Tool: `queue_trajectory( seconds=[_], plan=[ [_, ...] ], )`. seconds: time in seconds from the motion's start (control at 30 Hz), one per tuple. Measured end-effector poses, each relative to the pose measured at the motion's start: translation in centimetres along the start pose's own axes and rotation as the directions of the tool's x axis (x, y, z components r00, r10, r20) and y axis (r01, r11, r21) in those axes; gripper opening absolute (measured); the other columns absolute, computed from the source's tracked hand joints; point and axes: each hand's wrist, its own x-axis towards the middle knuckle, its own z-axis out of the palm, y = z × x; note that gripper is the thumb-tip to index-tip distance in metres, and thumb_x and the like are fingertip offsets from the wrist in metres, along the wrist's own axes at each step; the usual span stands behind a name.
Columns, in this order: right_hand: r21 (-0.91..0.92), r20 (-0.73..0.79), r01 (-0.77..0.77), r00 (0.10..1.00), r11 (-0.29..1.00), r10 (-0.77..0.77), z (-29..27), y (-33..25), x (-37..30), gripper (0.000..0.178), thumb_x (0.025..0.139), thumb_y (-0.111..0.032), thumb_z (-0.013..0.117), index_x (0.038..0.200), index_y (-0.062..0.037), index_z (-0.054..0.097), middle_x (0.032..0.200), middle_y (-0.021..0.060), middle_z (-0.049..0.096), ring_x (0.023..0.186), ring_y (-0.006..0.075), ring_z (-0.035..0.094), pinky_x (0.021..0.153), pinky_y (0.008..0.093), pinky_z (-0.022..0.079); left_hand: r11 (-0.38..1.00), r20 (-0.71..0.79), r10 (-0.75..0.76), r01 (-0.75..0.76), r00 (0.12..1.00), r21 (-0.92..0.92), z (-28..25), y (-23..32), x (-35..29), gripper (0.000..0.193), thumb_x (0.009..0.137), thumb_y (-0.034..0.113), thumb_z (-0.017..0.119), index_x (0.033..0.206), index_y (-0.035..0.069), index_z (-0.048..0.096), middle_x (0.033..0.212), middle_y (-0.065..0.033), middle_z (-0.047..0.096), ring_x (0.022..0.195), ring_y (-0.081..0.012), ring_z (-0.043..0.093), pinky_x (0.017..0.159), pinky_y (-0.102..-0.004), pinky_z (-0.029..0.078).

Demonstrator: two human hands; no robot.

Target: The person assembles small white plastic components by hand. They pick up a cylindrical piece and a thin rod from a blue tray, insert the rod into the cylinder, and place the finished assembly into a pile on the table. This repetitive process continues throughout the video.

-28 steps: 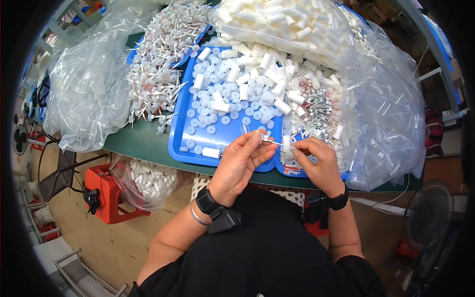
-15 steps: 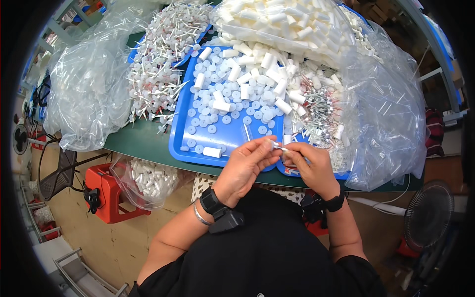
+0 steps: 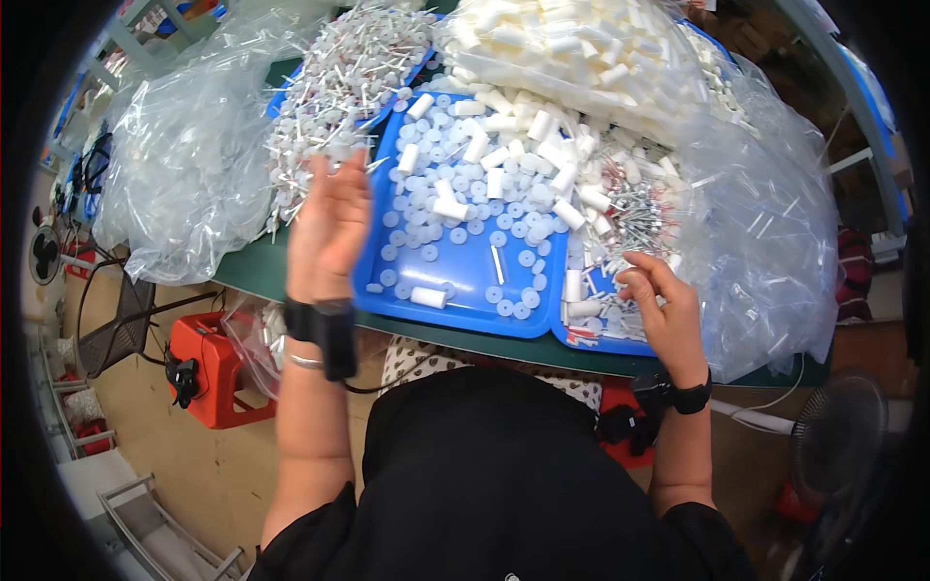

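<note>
My left hand (image 3: 334,228), slightly blurred, is raised at the near edge of a heap of white thin-stemmed pieces with round discs (image 3: 334,107). Its fingers look loosely apart, and I see nothing held in them. On the other side, my right hand (image 3: 666,315) is over the front of the right-hand tray, beside a pile of thin metal pins with reddish bits (image 3: 639,218). Thumb and forefinger are curved with a gap between them. Between the hands lies a blue tray (image 3: 446,276) with translucent discs (image 3: 457,235), white cylinders (image 3: 429,297) and a thin clear tube (image 3: 498,263).
A big clear bag of white cylinders (image 3: 581,58) rests at the back. Crumpled plastic bags flank the green table, one at left (image 3: 184,165) and one at right (image 3: 765,232). A red stool (image 3: 208,373) and a fan (image 3: 841,426) stand below.
My hands were together over the tray's front edge, working on a small white piece. They have parted: the left went up and left to the heap, the right moved right to the pins.
</note>
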Motion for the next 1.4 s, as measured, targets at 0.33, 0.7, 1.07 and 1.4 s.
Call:
queue_trajectory(
  seconds=[0.33, 0.7, 1.07, 1.4],
  plan=[
    [-0.573, 0.118, 0.263, 0.964, 0.777, -0.239, -1.0, 3.0, 0.0, 0.010, 0.083, -0.005, 0.070, 0.092, -0.0047, 0.071, 0.085, 0.0117, 0.065, 0.083, 0.0329, 0.066, 0.073, 0.0408, 0.053, -0.246, 0.393, -0.136, -0.415, 0.909, 0.876, 1.6, -7.6, -6.7, 0.030, 0.088, 0.011, 0.074, 0.116, 0.002, 0.068, 0.106, -0.0096, 0.070, 0.097, -0.0242, 0.065, 0.084, -0.0340, 0.051],
    [-0.662, 0.314, 0.434, 0.901, 0.610, -0.301, 0.6, 3.7, 0.0, 0.003, 0.073, -0.002, 0.063, 0.074, -0.0037, 0.061, 0.075, 0.0120, 0.060, 0.075, 0.0306, 0.062, 0.070, 0.0429, 0.051, -0.491, 0.424, -0.270, -0.502, 0.865, 0.712, 1.3, -9.9, -7.7, 0.024, 0.081, 0.011, 0.077, 0.103, 0.003, 0.069, 0.098, -0.0122, 0.063, 0.096, -0.0332, 0.060, 0.085, -0.0416, 0.049],
    [-0.250, 0.042, 0.109, 0.994, 0.962, -0.102, -0.5, 2.2, -0.3, 0.015, 0.087, 0.002, 0.065, 0.101, 0.0004, 0.066, 0.086, 0.0134, 0.068, 0.075, 0.0225, 0.069, 0.070, 0.0322, 0.054, -0.461, 0.455, -0.315, -0.553, 0.833, 0.694, 1.9, -11.1, -7.9, 0.022, 0.079, 0.017, 0.079, 0.094, 0.003, 0.072, 0.090, -0.0125, 0.065, 0.088, -0.0325, 0.060, 0.079, -0.0424, 0.049],
    [0.582, 0.036, -0.132, 0.990, 0.803, 0.137, 0.3, 1.3, -0.9, 0.010, 0.096, 0.000, 0.062, 0.106, 0.0018, 0.061, 0.099, 0.0106, 0.070, 0.091, 0.0170, 0.072, 0.076, 0.0274, 0.056, 0.051, 0.277, -0.275, -0.274, 0.921, 0.960, 3.0, -12.4, -8.5, 0.020, 0.094, 0.010, 0.070, 0.112, 0.002, 0.072, 0.098, -0.0075, 0.071, 0.081, -0.0167, 0.064, 0.075, -0.0301, 0.052]
  ],
)
